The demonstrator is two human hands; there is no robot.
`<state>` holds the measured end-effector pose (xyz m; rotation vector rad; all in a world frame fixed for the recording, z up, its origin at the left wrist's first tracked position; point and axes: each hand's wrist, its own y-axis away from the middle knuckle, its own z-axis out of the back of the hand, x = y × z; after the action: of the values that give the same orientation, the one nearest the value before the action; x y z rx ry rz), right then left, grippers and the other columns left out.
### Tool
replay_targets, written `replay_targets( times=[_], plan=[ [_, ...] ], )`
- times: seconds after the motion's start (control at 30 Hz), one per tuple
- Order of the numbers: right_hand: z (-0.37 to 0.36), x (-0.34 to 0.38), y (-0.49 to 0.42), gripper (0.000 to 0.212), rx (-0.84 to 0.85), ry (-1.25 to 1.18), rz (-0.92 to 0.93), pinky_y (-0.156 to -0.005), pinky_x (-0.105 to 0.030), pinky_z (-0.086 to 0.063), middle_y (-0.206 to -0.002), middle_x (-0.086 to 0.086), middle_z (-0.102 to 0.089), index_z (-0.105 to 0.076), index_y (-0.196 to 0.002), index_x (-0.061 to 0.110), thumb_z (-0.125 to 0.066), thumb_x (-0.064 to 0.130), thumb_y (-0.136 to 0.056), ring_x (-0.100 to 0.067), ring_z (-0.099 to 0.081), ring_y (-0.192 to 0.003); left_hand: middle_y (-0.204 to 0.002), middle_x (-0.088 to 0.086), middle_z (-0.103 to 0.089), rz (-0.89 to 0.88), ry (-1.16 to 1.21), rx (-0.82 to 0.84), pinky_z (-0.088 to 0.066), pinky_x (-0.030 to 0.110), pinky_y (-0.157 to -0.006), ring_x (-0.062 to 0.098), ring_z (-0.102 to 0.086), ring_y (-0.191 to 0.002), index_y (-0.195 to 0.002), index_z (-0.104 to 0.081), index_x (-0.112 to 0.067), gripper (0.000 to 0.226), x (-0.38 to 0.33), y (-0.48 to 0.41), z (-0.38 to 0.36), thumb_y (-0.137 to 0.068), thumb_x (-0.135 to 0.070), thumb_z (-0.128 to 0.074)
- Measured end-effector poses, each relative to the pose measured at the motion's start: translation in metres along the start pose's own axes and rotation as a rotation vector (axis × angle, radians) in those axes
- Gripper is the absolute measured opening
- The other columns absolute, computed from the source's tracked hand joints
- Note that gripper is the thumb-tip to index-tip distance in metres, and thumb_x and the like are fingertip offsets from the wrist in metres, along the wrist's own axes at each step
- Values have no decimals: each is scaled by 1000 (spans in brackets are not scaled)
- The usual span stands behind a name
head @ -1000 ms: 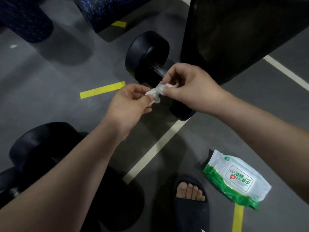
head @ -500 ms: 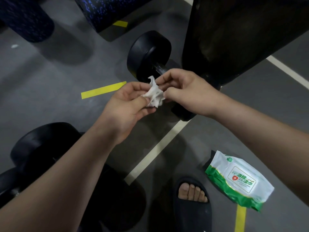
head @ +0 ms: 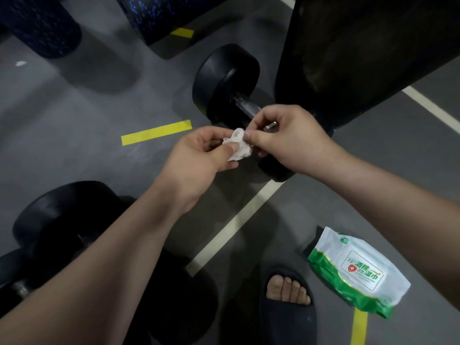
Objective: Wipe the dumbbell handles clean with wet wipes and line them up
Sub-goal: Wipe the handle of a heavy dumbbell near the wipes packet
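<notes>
One crumpled wipe (head: 237, 148) is all the hands share, and I think it may tear or drop on the floor (head: 74, 145) if they pull it open too hard. The left hand (head: 199, 156) pinches it under the thumb with curled fingers; the right hand (head: 286, 138) nips its upper edge, and the dumbbell (head: 224, 78) lies on the floor just behind.

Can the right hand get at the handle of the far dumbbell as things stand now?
Probably yes. The right hand is right beside the handle, with nothing seen between them, though it pinches the wet wipe together with the left hand.
</notes>
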<state>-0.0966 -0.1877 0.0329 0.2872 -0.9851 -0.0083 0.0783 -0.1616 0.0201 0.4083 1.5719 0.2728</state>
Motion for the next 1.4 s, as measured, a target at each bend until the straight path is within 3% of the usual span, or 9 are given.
replay_targets(
  times=[0.13,0.27,0.47,0.67,0.9,1.03,1.17,1.3,1.4],
  plan=[
    [2,-5,4,17,101,-75,23,-76,-36,-61,-83,6,-75,-75,-93,22,-75,38,-89,-9,-71,-77,-99,15,-73,22,201,-32,-59,28,-79,23,-73,-95,-99,-63,-3,6,-3,-7,-5,-95,0,-61],
    [4,-7,4,7,106,-98,6,-66,-22,-54,-73,8,-71,-73,-94,17,-74,24,-91,-5,-67,-66,-97,13,-75,76,380,15,-58,29,-79,23,-73,-96,-96,-57,-4,7,-3,-10,-8,-100,-1,-52],
    [4,-6,0,11,12,-449,-119,-63,-28,-59,-76,-12,-69,-62,-103,3,-67,3,-94,-15,-67,-66,-110,16,-72,116,400,31,-56,38,-89,30,-68,-107,-96,-57,-12,9,0,-16,-8,-100,-4,-53],
    [3,-6,0,8,-149,-218,-99,-58,-36,-62,-75,-12,-71,-67,-89,9,-74,12,-87,-26,-70,-63,-117,19,-67,79,321,-74,-59,39,-85,29,-71,-106,-117,-61,-12,31,-1,-16,-18,-93,9,-59],
    [-1,0,3,8,-42,-276,-63,-65,-31,-61,-84,-8,-75,-73,-95,10,-68,8,-90,-17,-71,-71,-82,14,-71,-109,-144,-246,-59,28,-65,16,-71,-71,-85,-59,-8,16,2,-18,-21,-86,1,-72],
    [5,0,5,50,97,-271,12,-75,-13,-52,-102,7,-75,-73,-117,12,-43,-14,-88,1,-69,-92,-88,6,-77,-46,-106,-158,-59,39,-85,20,-74,-88,-92,-68,-9,16,3,-16,-15,-84,-18,-79],
    [8,-2,4,56,162,-222,72,-78,-16,-52,-102,5,-76,-67,-118,15,-36,-17,-83,-2,-68,-104,-98,12,-75,-16,27,-154,-58,38,-89,24,-73,-97,-98,-67,-7,19,3,-13,-10,-88,-19,-76],
    [16,-4,0,42,0,-154,56,-73,-23,-56,-91,2,-74,-63,-109,18,-41,-9,-85,-7,-69,-90,-93,10,-73,-7,92,-167,-58,27,-80,19,-72,-90,-95,-65,-5,4,6,-19,-12,-93,-4,-68],
    [29,-18,-3,23,-220,267,235,-76,-31,-52,-90,3,-67,-67,-97,16,-49,6,-86,-12,-61,-87,-83,1,-71,-7,49,-236,-60,27,-77,14,-72,-84,-90,-66,-9,7,9,-30,-15,-91,-4,-71]
  ],
)
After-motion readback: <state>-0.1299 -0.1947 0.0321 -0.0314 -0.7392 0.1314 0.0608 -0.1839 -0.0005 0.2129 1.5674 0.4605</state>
